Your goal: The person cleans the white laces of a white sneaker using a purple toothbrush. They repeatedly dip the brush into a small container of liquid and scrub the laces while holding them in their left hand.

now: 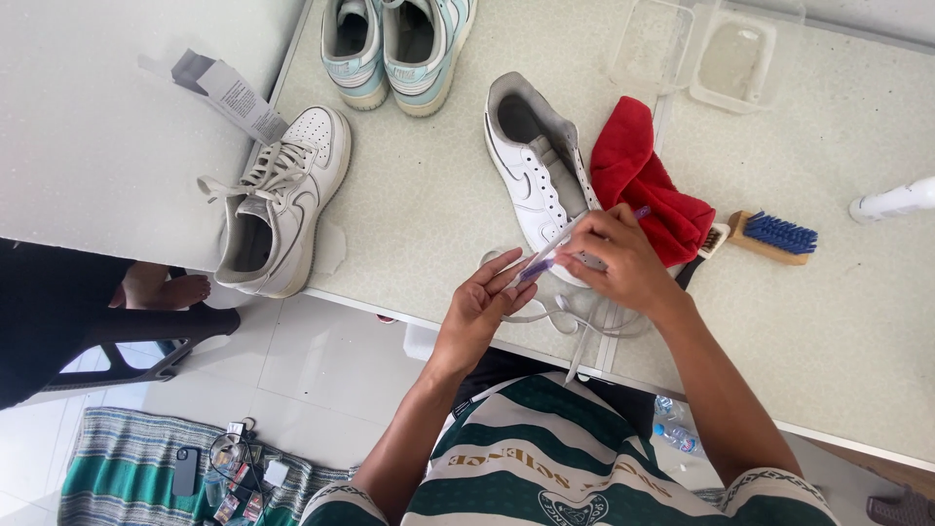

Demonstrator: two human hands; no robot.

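Both my hands meet over the near table edge: my right hand [623, 261] is pinched shut on a slim purple-handled toothbrush [545, 258], whose tip rests in my open, cupped left hand [484, 297]. Just beyond them lies the unlaced white leather sneaker [526, 166], its loose white laces [575, 326] trailing under my wrists over the edge. A crumpled red cloth [643, 180] touches the shoe's right side, a blue-bristled wooden brush [774, 237] further right. The speckled pale tabletop [429, 195] stays open to my left; white floor tiles [312, 360] below.
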